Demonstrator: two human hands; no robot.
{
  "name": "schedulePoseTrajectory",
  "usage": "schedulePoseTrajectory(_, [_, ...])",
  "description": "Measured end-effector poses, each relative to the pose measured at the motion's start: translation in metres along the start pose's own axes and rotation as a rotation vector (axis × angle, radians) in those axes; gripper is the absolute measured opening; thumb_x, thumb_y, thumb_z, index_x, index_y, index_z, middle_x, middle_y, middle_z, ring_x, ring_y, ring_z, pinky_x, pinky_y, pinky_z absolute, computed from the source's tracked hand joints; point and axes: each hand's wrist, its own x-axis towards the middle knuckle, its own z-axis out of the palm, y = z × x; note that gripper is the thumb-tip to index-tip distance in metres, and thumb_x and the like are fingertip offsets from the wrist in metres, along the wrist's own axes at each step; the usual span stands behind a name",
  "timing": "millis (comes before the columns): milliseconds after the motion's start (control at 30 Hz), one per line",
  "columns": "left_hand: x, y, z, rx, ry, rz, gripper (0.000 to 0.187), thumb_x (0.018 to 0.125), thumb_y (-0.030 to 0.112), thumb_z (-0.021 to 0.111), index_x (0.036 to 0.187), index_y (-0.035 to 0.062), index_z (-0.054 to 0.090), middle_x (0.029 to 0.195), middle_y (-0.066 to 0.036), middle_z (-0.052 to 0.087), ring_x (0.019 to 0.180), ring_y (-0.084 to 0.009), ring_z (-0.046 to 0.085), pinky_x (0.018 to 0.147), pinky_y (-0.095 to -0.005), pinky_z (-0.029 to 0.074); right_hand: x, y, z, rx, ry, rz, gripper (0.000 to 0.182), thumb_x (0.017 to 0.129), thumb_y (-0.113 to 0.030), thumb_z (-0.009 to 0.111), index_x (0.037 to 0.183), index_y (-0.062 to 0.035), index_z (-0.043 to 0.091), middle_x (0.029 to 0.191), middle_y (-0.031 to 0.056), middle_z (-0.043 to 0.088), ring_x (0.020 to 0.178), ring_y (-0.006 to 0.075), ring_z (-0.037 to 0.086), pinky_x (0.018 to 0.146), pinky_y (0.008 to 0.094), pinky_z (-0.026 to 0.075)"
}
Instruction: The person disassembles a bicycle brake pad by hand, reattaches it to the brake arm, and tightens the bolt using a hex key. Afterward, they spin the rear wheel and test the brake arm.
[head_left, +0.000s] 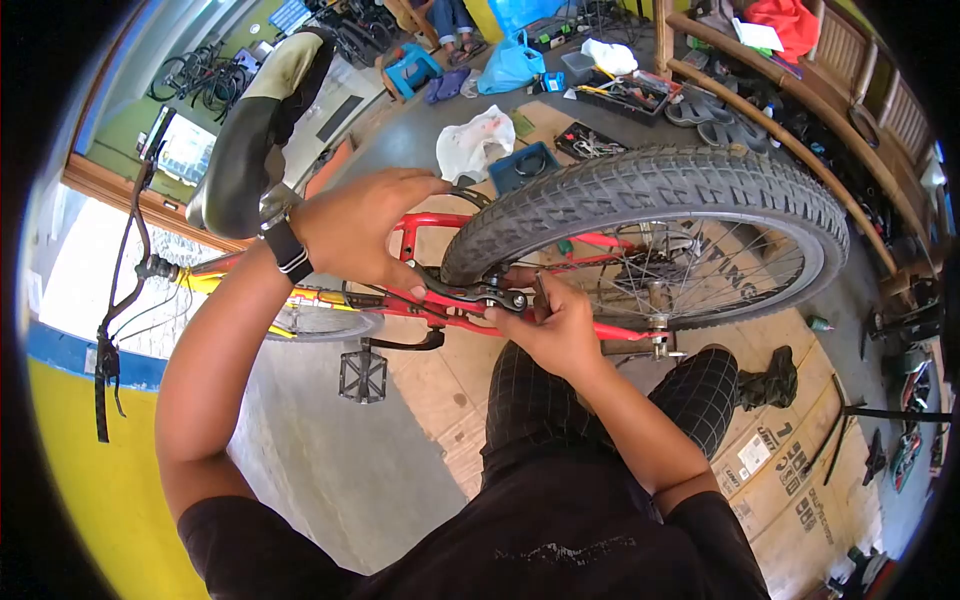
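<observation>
A red and yellow bicycle lies across the view, its rear tire [640, 185] upper right of the centre. My left hand [365, 225] rests over the red frame [420, 218], thumb on a black brake arm [450, 290] and fingers spread toward the tire. Beside the rim, my right hand [550, 325] is closed at the end of the brake arm, fingers pinched around a small part that is mostly hidden. A black pedal [362, 377] hangs below the frame. The dark saddle [245, 165] is at the upper left, next to my left wrist.
Printed cardboard [780, 460] lies under the wheel. Beyond the tire are a blue tray [510, 178], a white cloth [472, 142], a toolbox [630, 95] and a blue bag [512, 65]. A bamboo bench [780, 115] stands upper right. A seated person's legs [452, 22] show at the top.
</observation>
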Motion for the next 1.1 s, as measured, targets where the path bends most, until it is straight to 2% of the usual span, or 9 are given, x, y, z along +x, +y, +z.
schedulePoseTrajectory(133, [0.002,-0.002,0.001,-0.043,0.040,-0.044,0.094,0.057,0.035,0.093,0.134,-0.0011,0.053,0.131,-0.020,0.061,0.125,-0.0333,0.057,0.124,-0.0513,0.008,0.001,0.000,0.001,0.012,0.020,0.003,0.040,0.076,-0.015,0.086,0.108,0.0005,0.068,0.074,-0.0046,0.060,0.057,0.0025,0.037,0.050,0.0223,0.030])
schedulePoseTrajectory(300, [0.006,0.011,-0.004,-0.177,0.061,-0.194,0.084,0.054,0.023,0.094,0.127,-0.0009,0.060,0.120,-0.017,0.068,0.111,-0.0289,0.065,0.120,-0.0421,0.026,0.002,-0.007,-0.001,-0.051,0.037,0.025,0.037,0.076,-0.016,0.086,0.107,-0.0015,0.070,0.062,-0.0068,0.045,0.054,0.0027,0.035,0.049,0.0236,0.028])
schedulePoseTrajectory(367, [0.005,0.013,-0.002,-0.201,0.092,-0.233,0.079,0.054,0.019,0.094,0.124,-0.0006,0.063,0.116,-0.016,0.070,0.107,-0.0268,0.066,0.116,-0.0393,0.033,0.002,-0.010,-0.001,-0.067,0.036,0.054,0.036,0.076,-0.016,0.085,0.105,-0.0001,0.070,0.073,0.0007,0.053,0.065,0.0095,0.048,0.057,0.0267,0.037])
schedulePoseTrajectory(400, [0.004,0.013,0.000,-0.220,0.101,-0.262,0.077,0.054,0.018,0.094,0.123,-0.0003,0.064,0.114,-0.016,0.071,0.106,-0.0259,0.067,0.113,-0.0384,0.036,0.003,-0.014,-0.003,-0.068,0.023,0.089,0.037,0.075,-0.015,0.085,0.105,0.0017,0.070,0.085,0.0084,0.063,0.076,0.0163,0.060,0.066,0.0295,0.046])
schedulePoseTrajectory(467, [0.003,0.015,0.000,-0.245,0.112,-0.300,0.073,0.055,0.016,0.093,0.121,0.0003,0.066,0.110,-0.015,0.072,0.104,-0.0245,0.067,0.108,-0.0368,0.042,0.003,-0.015,-0.002,-0.070,0.019,0.091,0.037,0.075,-0.014,0.084,0.104,0.0038,0.069,0.099,0.0166,0.073,0.087,0.0241,0.072,0.076,0.0329,0.055])
schedulePoseTrajectory(533, [0.003,0.020,-0.003,-0.256,0.117,-0.315,0.069,0.056,0.014,0.092,0.119,0.0011,0.067,0.107,-0.014,0.072,0.103,-0.0237,0.068,0.103,-0.0354,0.046,0.003,-0.008,0.000,-0.072,0.039,0.029,0.037,0.075,-0.014,0.084,0.104,0.0042,0.070,0.099,0.0175,0.073,0.088,0.0260,0.072,0.077,0.0340,0.055])
schedulePoseTrajectory(600, [0.003,0.018,-0.001,-0.245,0.132,-0.291,0.068,0.057,0.013,0.092,0.119,0.0014,0.067,0.108,-0.014,0.072,0.103,-0.0230,0.068,0.100,-0.0357,0.049,0.003,-0.002,0.003,-0.059,0.075,-0.042,0.037,0.075,-0.015,0.085,0.104,0.0017,0.071,0.082,0.0055,0.065,0.064,0.0117,0.051,0.058,0.0273,0.041])
schedulePoseTrajectory(667, [0.002,0.016,0.001,-0.222,0.134,-0.260,0.067,0.058,0.013,0.091,0.119,0.0015,0.067,0.109,-0.013,0.072,0.104,-0.0227,0.068,0.098,-0.0357,0.050,0.002,0.000,0.004,-0.048,0.095,-0.066,0.037,0.074,-0.015,0.086,0.105,0.0006,0.072,0.074,0.0000,0.062,0.053,0.0044,0.040,0.049,0.0239,0.034])
schedulePoseTrajectory(1100, [0.002,0.017,-0.005,-0.218,0.049,-0.263,0.063,0.062,0.012,0.091,0.119,0.0010,0.065,0.116,-0.014,0.070,0.110,-0.0263,0.066,0.099,-0.0355,0.050,0.001,0.001,0.008,-0.010,0.104,-0.045,0.038,0.075,-0.015,0.086,0.106,0.0017,0.073,0.083,0.0044,0.070,0.055,0.0041,0.045,0.049,0.0234,0.038])
